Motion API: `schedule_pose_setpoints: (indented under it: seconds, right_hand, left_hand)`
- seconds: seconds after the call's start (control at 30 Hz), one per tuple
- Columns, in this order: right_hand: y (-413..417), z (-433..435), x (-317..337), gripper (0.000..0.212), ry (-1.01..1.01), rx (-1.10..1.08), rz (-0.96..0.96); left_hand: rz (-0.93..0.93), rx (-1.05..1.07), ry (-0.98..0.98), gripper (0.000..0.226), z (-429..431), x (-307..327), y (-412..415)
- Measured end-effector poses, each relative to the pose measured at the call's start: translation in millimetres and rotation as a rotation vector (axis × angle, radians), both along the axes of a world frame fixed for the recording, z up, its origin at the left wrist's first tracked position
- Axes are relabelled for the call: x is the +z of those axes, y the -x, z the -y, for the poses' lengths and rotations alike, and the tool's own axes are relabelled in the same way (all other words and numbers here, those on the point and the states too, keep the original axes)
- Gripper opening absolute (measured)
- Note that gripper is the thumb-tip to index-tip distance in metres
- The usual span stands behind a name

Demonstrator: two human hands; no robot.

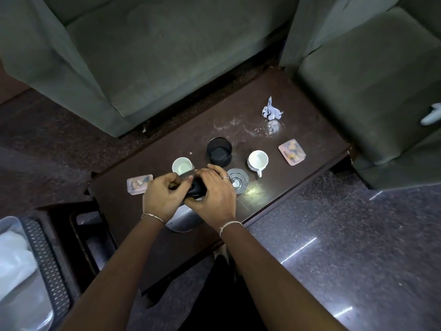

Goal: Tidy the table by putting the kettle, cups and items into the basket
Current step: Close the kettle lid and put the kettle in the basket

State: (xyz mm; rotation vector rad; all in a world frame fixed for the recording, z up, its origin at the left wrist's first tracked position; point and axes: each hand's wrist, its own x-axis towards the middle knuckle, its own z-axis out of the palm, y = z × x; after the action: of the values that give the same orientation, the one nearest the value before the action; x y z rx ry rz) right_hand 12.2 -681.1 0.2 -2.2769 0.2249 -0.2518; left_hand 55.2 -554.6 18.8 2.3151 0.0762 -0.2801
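Observation:
A steel kettle (182, 219) with a black handle (196, 189) stands at the near edge of the dark table (298, 168). My left hand (162, 197) and my right hand (213, 197) both grip the handle and hide most of the lid. Behind them stand a white cup (182, 165), a black mesh holder (219, 151), a second white cup (258, 161) and a glass (238, 180). A dark woven basket (47, 259) sits at the lower left, holding a clear plastic box (14, 259).
Two pink card packs lie on the table, one to the left (137, 185) and one to the right (291, 152). Crumpled paper (271, 110) and an overturned glass (272, 127) are at the far side. Grey sofas (143, 56) surround the table.

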Motion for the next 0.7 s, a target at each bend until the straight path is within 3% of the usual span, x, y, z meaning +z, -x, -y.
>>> schedule_pose_setpoints:
  seconds: [0.7]
  right_hand:
    - [-3.8,6.3,-1.4,0.040,-0.141,0.004,-0.065]
  left_hand:
    - [-0.023,-0.031,-0.112,0.049,10.5,4.8,-8.0]
